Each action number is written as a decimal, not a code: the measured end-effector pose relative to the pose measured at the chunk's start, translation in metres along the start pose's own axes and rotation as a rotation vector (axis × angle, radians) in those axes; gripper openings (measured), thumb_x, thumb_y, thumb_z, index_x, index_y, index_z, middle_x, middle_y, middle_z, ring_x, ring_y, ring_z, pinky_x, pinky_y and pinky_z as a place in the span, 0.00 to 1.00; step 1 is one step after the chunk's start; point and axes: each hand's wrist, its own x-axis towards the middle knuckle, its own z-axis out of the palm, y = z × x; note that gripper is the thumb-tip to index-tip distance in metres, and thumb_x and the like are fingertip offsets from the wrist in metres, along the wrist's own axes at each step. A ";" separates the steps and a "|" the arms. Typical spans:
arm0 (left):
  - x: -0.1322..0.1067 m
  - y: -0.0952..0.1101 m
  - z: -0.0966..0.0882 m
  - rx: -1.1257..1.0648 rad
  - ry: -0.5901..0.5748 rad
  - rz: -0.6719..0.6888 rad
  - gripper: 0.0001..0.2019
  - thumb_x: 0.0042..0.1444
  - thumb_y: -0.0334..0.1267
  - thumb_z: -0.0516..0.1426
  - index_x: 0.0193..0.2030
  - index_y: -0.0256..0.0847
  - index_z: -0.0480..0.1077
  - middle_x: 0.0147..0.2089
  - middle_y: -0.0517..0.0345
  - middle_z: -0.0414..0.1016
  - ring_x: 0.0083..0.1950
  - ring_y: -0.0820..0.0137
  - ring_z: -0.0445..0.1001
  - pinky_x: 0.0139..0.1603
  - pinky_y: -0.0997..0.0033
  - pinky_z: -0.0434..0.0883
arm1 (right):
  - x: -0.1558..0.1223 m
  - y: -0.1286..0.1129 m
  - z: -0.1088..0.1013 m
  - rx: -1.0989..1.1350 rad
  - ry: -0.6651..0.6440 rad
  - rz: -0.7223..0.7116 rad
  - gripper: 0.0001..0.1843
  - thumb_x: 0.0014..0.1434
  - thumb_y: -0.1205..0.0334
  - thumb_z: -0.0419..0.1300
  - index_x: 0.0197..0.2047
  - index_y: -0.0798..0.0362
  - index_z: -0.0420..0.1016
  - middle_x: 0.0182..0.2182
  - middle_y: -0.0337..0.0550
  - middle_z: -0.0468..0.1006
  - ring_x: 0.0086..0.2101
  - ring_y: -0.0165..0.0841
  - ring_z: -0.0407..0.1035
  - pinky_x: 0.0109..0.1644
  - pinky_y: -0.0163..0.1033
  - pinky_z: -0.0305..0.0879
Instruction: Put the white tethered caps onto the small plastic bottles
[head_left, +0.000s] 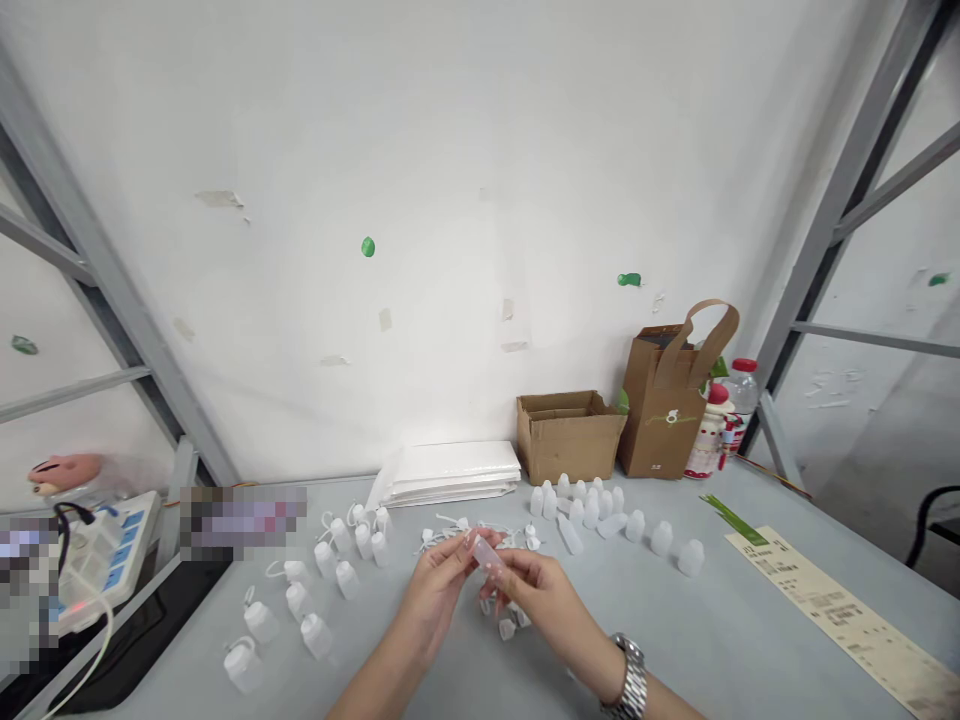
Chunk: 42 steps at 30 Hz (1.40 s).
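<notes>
Both of my hands meet at the front middle of the table around one small translucent plastic bottle (489, 556). My left hand (442, 578) pinches its upper left end; whether a cap sits between those fingertips I cannot make out. Closed around the lower part of the bottle is my right hand (546, 597), with a metal watch on the wrist. Loose white strap caps (459, 524) lie behind the hands, and more caps (508, 626) lie beneath the right hand. To the left stand several bottles with caps and loops (316, 635). Several bottles without caps (661, 538) are grouped at the right, a few lying down.
Against the wall are a stack of white mailers (450, 470), an open cardboard box (571, 445), a brown paper bag (664, 410) and a clear bottle with a red lid (742, 385). A long printed paper (840, 610) lies right; a power strip (112, 560) sits left.
</notes>
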 end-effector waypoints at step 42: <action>-0.002 -0.003 -0.003 -0.112 -0.099 -0.102 0.16 0.49 0.46 0.59 0.37 0.33 0.75 0.35 0.48 0.79 0.36 0.67 0.74 0.44 0.67 0.67 | -0.001 0.017 0.004 0.631 -0.254 0.173 0.17 0.50 0.54 0.63 0.28 0.62 0.74 0.15 0.43 0.72 0.16 0.25 0.62 0.21 0.29 0.50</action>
